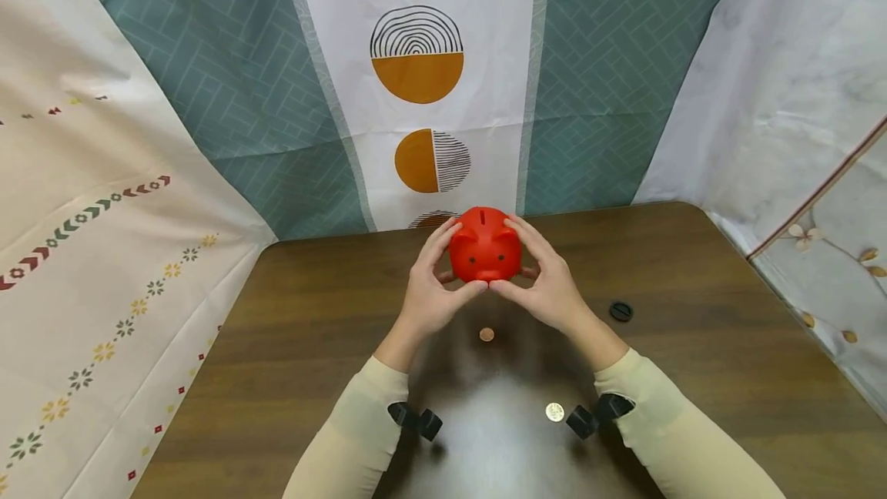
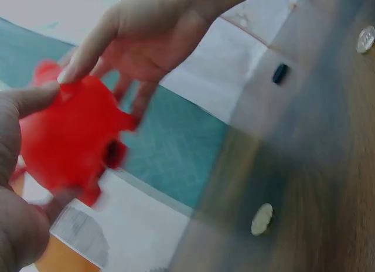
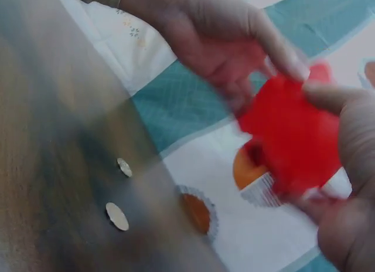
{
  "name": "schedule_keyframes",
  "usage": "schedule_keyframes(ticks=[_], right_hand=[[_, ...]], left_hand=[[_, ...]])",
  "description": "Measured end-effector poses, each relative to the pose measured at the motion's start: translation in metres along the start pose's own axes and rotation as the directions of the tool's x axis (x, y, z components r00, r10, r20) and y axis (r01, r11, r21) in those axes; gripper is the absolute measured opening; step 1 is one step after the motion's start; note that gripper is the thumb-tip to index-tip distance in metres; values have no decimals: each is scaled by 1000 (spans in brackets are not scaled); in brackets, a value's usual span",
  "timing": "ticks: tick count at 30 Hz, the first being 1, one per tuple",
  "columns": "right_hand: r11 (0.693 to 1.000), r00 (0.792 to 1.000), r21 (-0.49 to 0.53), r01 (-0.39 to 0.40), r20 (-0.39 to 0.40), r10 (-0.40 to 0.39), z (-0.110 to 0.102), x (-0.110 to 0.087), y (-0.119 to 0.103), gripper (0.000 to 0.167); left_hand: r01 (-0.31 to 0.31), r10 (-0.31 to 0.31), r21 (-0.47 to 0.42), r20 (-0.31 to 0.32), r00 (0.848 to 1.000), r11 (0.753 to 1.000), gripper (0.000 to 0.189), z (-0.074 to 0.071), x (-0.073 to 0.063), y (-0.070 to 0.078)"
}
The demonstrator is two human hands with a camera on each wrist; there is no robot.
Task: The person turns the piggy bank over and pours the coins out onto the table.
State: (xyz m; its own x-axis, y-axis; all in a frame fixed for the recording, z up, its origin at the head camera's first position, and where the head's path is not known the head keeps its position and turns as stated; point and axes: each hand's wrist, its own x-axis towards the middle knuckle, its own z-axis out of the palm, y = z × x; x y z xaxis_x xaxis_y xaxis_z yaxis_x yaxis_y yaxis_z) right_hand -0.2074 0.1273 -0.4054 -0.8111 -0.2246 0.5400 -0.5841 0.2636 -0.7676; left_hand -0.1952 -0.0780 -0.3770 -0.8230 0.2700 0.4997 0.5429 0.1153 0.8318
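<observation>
Head view: your left hand [image 1: 431, 293] and right hand [image 1: 550, 293] both grip the one red piggy bank [image 1: 485, 252], raised over the far part of the table [image 1: 312, 345]; one black cap [image 1: 620, 311] lies off to the right, one copper coin [image 1: 487, 334] and one pale coin [image 1: 554, 412] nearer you. Left wrist: bank blurred between your two hands; two coins, one cap below. Right wrist: same two-handed grasp, two coins; lifting looks done, coins and cap seemingly left to handle; bank's contents, can't tell.
</observation>
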Motion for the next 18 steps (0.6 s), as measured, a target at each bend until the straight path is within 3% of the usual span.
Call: schedule_keyframes(ticks=[2, 4, 7, 8, 10, 13, 15, 17, 18], right_hand=[[993, 994, 55, -103, 39, 101, 1, -1, -5, 80], [974, 975, 78, -214, 86, 207, 1, -2, -9, 79], [950, 949, 89, -300, 127, 288, 0, -3, -15, 78], [948, 946, 83, -308, 129, 297, 0, -3, -16, 78], [955, 955, 78, -285, 110, 276, 0, -3, -16, 77], [989, 989, 48, -140, 47, 138, 1, -6, -8, 79], [998, 998, 37, -57, 11, 56, 1, -8, -2, 81], [997, 999, 53, -49, 8, 49, 3, -9, 6, 81], [993, 996, 78, -84, 20, 83, 3, -10, 8, 81]], left_hand=[[106, -106, 3, 13, 994, 994, 72, 1, -1, -7], [223, -223, 5, 21, 975, 975, 72, 2, -2, -21], [309, -309, -5, 23, 951, 951, 73, 4, -4, -42], [308, -308, -7, 22, 951, 951, 73, 5, -4, -48], [254, -254, -7, 19, 967, 967, 73, 6, -4, -54], [94, -94, 8, 3, 996, 996, 76, 5, -4, -50], [18, -18, 32, -7, 1000, 999, 78, 4, -4, -42], [23, -23, 44, -6, 1000, 999, 77, 4, -5, -33], [52, -52, 39, 3, 999, 998, 76, 4, -6, -28]])
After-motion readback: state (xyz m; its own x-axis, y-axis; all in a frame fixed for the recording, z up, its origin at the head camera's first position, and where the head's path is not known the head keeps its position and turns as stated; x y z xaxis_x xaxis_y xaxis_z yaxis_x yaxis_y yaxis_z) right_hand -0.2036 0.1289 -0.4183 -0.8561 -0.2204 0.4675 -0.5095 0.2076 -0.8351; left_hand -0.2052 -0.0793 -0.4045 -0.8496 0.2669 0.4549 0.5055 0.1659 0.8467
